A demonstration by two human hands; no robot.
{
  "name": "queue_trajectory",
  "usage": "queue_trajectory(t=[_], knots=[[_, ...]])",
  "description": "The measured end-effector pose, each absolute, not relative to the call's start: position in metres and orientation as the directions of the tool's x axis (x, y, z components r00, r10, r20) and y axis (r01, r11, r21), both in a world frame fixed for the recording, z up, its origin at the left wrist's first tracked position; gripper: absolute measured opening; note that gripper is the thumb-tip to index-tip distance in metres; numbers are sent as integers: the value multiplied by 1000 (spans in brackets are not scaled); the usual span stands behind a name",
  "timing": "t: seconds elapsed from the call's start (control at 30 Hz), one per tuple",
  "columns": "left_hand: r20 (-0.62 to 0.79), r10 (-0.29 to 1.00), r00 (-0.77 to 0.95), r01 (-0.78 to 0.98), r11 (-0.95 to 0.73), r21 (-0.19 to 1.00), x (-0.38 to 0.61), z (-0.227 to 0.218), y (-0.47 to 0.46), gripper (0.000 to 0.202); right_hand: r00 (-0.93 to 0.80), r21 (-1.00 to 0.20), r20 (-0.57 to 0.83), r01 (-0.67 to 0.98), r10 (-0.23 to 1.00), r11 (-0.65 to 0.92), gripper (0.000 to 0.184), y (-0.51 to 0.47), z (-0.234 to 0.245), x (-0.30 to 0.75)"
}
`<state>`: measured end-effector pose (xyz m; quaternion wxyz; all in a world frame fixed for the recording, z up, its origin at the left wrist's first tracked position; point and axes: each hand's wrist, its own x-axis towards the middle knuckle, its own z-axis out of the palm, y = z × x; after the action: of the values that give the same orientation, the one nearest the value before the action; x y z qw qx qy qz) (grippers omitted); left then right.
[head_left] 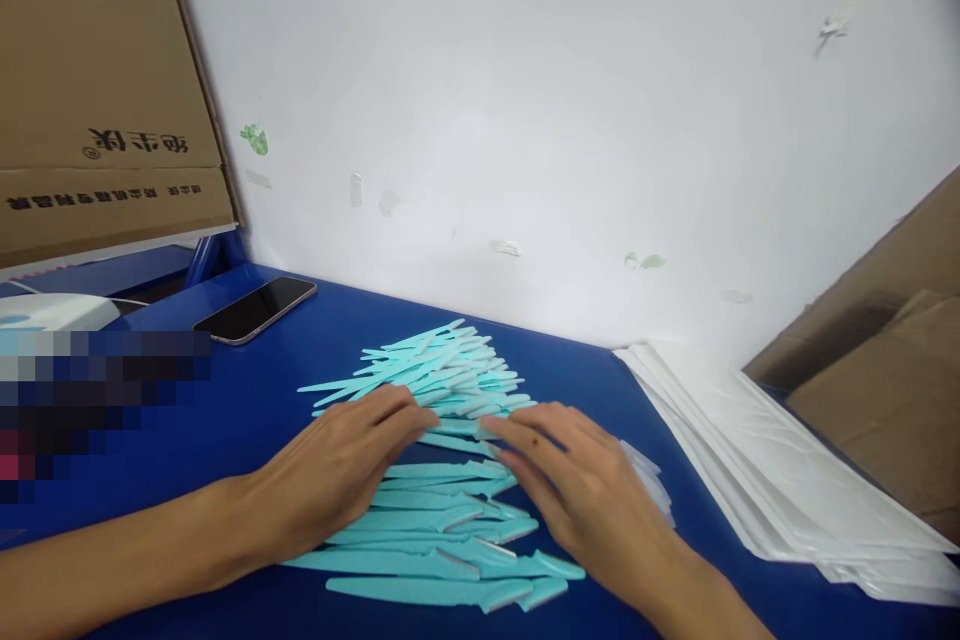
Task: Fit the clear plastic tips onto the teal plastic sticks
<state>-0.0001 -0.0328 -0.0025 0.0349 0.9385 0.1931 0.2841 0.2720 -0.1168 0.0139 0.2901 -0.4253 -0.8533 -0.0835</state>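
Note:
Teal eyebrow razors [442,370] lie in a loose pile on the blue table. Closer to me, more of these razors [427,592] lie roughly side by side, their blade ends pointing right. My left hand [337,460] is over the handle ends with its fingers closed at a razor [456,427] by the pile's near edge. At that razor's blade end, the thumb and fingers of my right hand [581,470] pinch together. Several translucent plastic pieces [651,480] lie beside my right hand, partly hidden by it. My left fingertips are partly hidden.
A black-screened phone [259,310] lies at the back left, near a white device [60,310]. Stacked white plastic bags [780,460] lie on the right. Cardboard boxes stand at left [112,70] and right [885,370]. A white wall [525,120] borders the table's back.

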Motion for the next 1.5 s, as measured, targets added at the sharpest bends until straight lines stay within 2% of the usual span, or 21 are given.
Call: queue_trajectory(t=[0.1, 0.2, 0.37, 0.43, 0.53, 0.63, 0.77, 0.97, 1.17, 1.3, 1.5], knots=[[526, 470, 708, 455, -874, 168, -6, -2, -22, 43, -371, -69, 559, 870, 742, 487, 34, -113, 21, 283], [476, 552, 685, 551, -819, 158, -12, -4, -10, 60, -292, -57, 574, 918, 766, 393, 33, -109, 24, 299], [414, 551, 725, 570, -817, 89, -13, -9, 0, 76, -256, -57, 563, 936, 786, 346, 31, -103, 26, 317], [405, 547, 732, 568, -819, 79, -12, -10, 0, 73, -261, -38, 542, 942, 799, 334, 31, -102, 27, 320], [392, 571, 721, 588, -804, 91, -8, -6, -3, 53, -248, -30, 474, 954, 845, 297, 29, -100, 29, 327], [411, 557, 722, 560, -819, 127, -5, 2, -11, 35, -176, -121, 302, 968, 937, 221, 25, -101, 35, 340], [431, 435, 790, 406, -899, 163, -2, 10, -27, 26, -180, -297, -11, 940, 984, 169, 14, -108, 42, 363], [305, 346, 887, 296, -934, 199, 2, 9, -40, 18, -192, -385, -162, 915, 968, 117, 8, -117, 37, 372], [315, 357, 880, 307, -931, 199, 4, 6, -38, 19, -256, -441, -99, 877, 962, 188, 9, -117, 34, 361], [306, 355, 883, 313, -933, 177, 4, 4, -39, 22, -274, -424, -90, 881, 958, 212, 9, -114, 33, 348], [340, 342, 876, 311, -940, 142, 4, -1, -36, 26, -340, -388, 41, 861, 940, 329, 14, -115, 34, 327]])
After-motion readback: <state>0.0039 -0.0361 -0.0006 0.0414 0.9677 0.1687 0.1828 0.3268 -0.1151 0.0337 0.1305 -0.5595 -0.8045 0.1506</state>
